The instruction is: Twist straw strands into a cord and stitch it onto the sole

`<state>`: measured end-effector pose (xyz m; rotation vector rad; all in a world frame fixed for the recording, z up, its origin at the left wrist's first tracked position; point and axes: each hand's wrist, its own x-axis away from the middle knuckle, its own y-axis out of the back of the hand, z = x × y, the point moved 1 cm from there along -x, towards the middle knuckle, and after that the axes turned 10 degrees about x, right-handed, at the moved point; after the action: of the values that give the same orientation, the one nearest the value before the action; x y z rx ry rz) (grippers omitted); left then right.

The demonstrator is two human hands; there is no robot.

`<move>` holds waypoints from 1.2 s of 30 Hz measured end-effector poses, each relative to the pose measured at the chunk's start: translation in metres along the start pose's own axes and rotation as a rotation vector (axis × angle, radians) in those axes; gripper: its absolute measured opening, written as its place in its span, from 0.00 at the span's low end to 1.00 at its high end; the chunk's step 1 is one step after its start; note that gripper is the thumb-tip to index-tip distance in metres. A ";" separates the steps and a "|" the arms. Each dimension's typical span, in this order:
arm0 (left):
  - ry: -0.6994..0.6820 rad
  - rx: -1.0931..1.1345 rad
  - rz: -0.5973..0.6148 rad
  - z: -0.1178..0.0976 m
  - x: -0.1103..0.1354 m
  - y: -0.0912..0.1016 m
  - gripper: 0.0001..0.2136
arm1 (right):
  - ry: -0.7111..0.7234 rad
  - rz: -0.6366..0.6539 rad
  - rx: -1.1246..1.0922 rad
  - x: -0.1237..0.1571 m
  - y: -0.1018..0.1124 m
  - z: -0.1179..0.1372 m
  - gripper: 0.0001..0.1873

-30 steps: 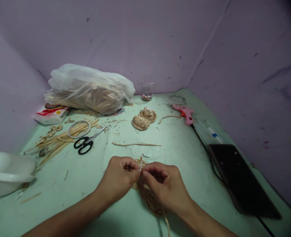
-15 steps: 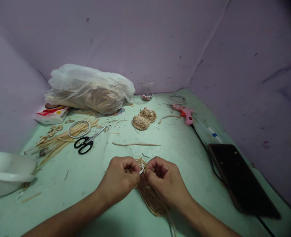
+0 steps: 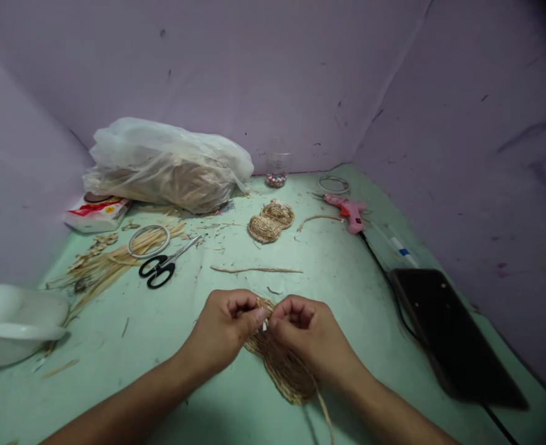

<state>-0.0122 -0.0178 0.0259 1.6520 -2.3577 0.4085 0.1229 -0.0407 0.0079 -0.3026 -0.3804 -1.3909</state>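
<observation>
A sole-shaped piece of coiled straw braid (image 3: 289, 374) lies at the near middle of the table, its far end between my two hands. My left hand (image 3: 229, 324) is closed, thumb and fingers pinching that far end. From the right, my right hand (image 3: 307, 324) pinches the same end close beside it. A small white strip (image 3: 264, 324) shows between the fingertips; what fixes it is hidden. A loose straw cord (image 3: 323, 408) trails from the piece toward me. Beyond my hands lies a second coiled straw piece (image 3: 272, 221), and nearer, a short straw cord (image 3: 257, 269).
Black-handled scissors (image 3: 162, 267), a tape ring (image 3: 149, 241) and loose straw (image 3: 109, 262) lie left, with a white jug (image 3: 20, 327) nearer. A plastic bag (image 3: 171, 164) stands behind. A bead cup (image 3: 277, 176), pink glue gun (image 3: 349, 210) and dark phone-like slab (image 3: 453, 337) lie toward the right.
My left fingers have shifted slightly up onto the far end of the straw piece, whose strands now look gathered under them. The trailing cord has swung a little to the right.
</observation>
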 end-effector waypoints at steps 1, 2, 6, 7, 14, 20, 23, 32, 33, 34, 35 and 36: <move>-0.020 0.003 0.016 0.000 0.001 -0.001 0.09 | -0.064 0.067 -0.090 -0.001 0.001 0.000 0.07; -0.040 0.005 0.029 0.000 0.001 -0.001 0.09 | -0.123 0.139 -0.175 -0.002 0.002 0.000 0.08; -0.153 -0.038 0.041 -0.001 0.003 0.000 0.06 | -0.278 0.333 -0.358 -0.003 0.009 -0.002 0.06; -0.200 -0.057 0.054 -0.001 0.003 0.000 0.06 | -0.307 0.363 -0.377 -0.004 0.011 -0.003 0.05; -0.533 -0.143 0.268 -0.003 0.008 -0.004 0.07 | -0.461 0.485 -0.374 -0.006 0.013 -0.004 0.04; -0.417 -0.037 0.099 -0.002 0.009 0.000 0.06 | -0.178 0.223 -0.188 -0.001 0.008 0.004 0.05; -0.235 0.008 -0.085 -0.001 0.005 0.004 0.08 | 0.159 -0.099 0.062 0.004 0.013 0.011 0.07; -0.169 0.002 -0.137 -0.005 0.006 -0.002 0.08 | 0.635 -0.203 0.433 0.014 0.005 0.000 0.08; -0.170 0.003 -0.127 -0.005 0.006 -0.002 0.08 | 0.626 -0.194 0.438 0.013 0.004 0.000 0.08; -0.173 0.006 -0.115 -0.005 0.006 -0.002 0.08 | 0.609 -0.184 0.437 0.013 0.003 -0.001 0.08; -0.179 0.010 -0.104 -0.005 0.006 -0.002 0.08 | 0.585 -0.173 0.428 0.013 0.003 -0.001 0.07; -0.184 0.015 -0.094 -0.005 0.006 -0.002 0.08 | 0.553 -0.158 0.414 0.012 0.003 0.000 0.07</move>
<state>-0.0120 -0.0216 0.0329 1.8727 -2.3960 0.2677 0.1274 -0.0511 0.0128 0.4555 -0.2241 -1.4464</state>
